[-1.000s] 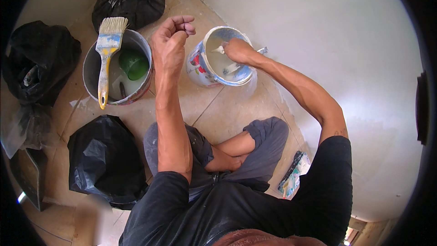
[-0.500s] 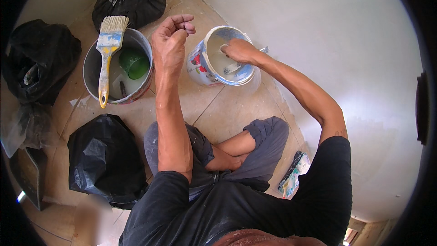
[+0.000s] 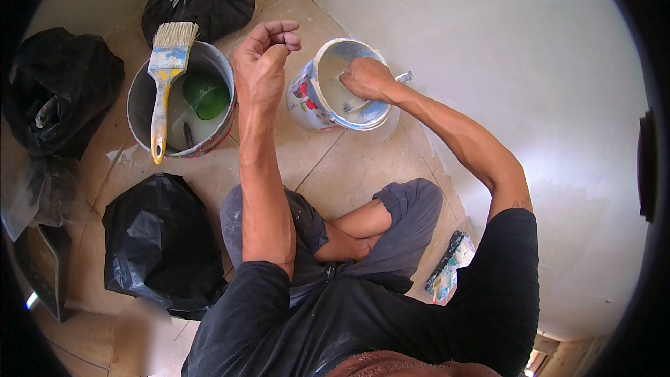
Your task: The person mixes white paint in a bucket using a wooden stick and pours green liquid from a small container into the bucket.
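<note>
My right hand [image 3: 368,79] reaches into the mouth of a white bucket [image 3: 312,110] with blue smears and red pictures. Its fingers are closed, and what they grip is hidden. A pale-smeared tool end [image 3: 354,105] shows inside, below the fist; I cannot tell whether it belongs to what I hold. Pale liquid [image 3: 330,78] lies in the bucket. My left hand [image 3: 264,56] is raised between two buckets, fingers loosely bent and apart, holding nothing. Left of it, a wide paintbrush [image 3: 167,70] with a yellow handle lies across the rim of a dark bucket [image 3: 137,113].
In the dark bucket are a green cup [image 3: 206,95] and whitish liquid. Black bags [image 3: 157,237] stand on the tiled floor at left and behind. A pale wall [image 3: 530,84] rises on the right. A paint-stained flat tool [image 3: 451,265] lies by my right knee.
My right hand has shifted slightly and turned within the bucket's mouth, and the tool end there shows a little differently. My left hand stays nearly still.
</note>
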Motion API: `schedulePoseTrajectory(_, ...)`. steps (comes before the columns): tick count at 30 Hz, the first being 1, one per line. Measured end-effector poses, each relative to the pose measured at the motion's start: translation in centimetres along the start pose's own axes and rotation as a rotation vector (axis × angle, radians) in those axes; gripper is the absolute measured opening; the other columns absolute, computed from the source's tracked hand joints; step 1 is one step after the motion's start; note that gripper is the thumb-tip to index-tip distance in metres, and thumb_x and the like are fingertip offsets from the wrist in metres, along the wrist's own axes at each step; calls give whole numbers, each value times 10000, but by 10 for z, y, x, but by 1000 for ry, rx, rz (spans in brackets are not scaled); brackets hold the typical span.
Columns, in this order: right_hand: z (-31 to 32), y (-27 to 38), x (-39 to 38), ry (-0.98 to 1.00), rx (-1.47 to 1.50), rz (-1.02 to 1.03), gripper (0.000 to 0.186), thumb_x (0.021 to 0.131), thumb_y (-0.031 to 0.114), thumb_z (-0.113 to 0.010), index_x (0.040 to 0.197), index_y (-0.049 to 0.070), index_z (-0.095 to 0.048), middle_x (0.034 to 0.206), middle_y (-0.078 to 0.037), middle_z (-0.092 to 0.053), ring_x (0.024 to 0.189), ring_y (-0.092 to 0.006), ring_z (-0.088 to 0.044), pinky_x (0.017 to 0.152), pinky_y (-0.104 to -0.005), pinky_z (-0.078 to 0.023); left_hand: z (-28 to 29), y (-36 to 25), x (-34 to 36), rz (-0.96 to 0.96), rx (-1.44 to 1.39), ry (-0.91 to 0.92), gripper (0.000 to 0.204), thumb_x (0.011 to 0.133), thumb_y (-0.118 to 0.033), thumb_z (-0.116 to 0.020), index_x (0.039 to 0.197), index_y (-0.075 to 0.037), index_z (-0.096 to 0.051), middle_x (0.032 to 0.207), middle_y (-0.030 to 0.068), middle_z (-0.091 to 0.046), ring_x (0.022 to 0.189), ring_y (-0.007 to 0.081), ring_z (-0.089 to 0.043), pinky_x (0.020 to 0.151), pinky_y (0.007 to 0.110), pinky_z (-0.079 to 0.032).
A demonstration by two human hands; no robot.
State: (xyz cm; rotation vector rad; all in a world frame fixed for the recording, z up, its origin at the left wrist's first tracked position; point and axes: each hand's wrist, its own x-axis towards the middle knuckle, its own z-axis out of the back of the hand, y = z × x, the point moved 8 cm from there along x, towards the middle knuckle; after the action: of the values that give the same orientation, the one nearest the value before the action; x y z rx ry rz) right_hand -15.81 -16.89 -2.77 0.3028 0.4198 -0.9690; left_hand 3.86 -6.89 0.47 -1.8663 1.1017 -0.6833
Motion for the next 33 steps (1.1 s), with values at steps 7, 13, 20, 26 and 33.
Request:
schedulePoseTrajectory(7,-3,-1,1,92,57,23,362,837,277,-561,917,-56,-678,982,-294,-651,959,-420,-633,850,-467,-494,1,-1,-1,6,-8,-13,431,708,37,-404,1074,61,-632,878,56,-632,818,135,-595,819,253,-464)
schedulePoseTrajectory(13,-8,-3,5,41,21,121,298,836,226,-552,897,-36,-681,932,-286,-657,916,-432,-636,809,-482,-497,0,-1,-1,10,9,-7,433,708,36,-406,1076,59,-632,881,54,-631,818,133,-594,809,247,-460)
schedulePoseTrajectory(20,-3,9,-3,-49,-69,91,328,855,244,-508,833,-28,-690,877,-284,-658,854,-450,-643,765,-507,-505,0,-1,-1,8,2,-8,438,706,38,-405,1082,60,-629,883,51,-629,816,132,-591,804,244,-458)
schedulePoseTrajectory(26,-3,8,-3,-18,-64,16,395,872,303,-501,847,-38,-697,892,-302,-653,878,-447,-644,799,-497,-505,1,0,-1,11,6,-12,435,708,41,-405,1078,61,-631,879,49,-626,817,133,-589,802,244,-456)
schedulePoseTrajectory(33,-5,-16,10,42,124,-84,408,897,336,-514,880,-18,-717,939,-292,-664,917,-434,-642,845,-465,-490,-1,-1,-1,6,-4,-4,436,705,44,-405,1077,62,-631,884,54,-630,819,137,-592,803,246,-456)
